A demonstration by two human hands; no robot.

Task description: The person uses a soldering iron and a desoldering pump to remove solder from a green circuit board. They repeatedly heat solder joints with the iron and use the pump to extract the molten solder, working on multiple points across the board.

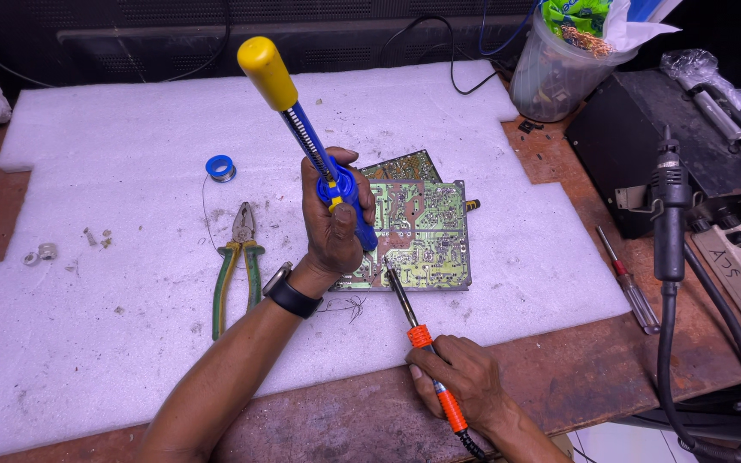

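Gripping a blue desoldering pump [315, 146] with a yellow plunger knob, the left hand [334, 225] has its fingers clenched round the barrel, thumb on the side, nozzle down on the green circuit board [418, 231]; right hand [465, 381] holds a soldering iron [426, 347] by its orange grip, fingers closed on it like a pen, tip resting at the board's near-left edge, just beside the pump nozzle. Board lies solder-side up on a white foam sheet [130, 360], which covers most of the brown surface [576, 377], with a second board partly tucked under its far side. To do this well, judged from the pose: keep the iron on the joint until the solder flows, keep the nozzle close and upright, steady the board so it does not slide. Green-handled pliers [235, 270] lie left of the wrist, a blue solder spool [220, 167] farther off, a red-tipped screwdriver [628, 283] to the right. Hard to make out: the exact joint, hidden behind the hand; the pump nozzle itself; whether the plunger is cocked. The iron's cord runs out of view at the near edge
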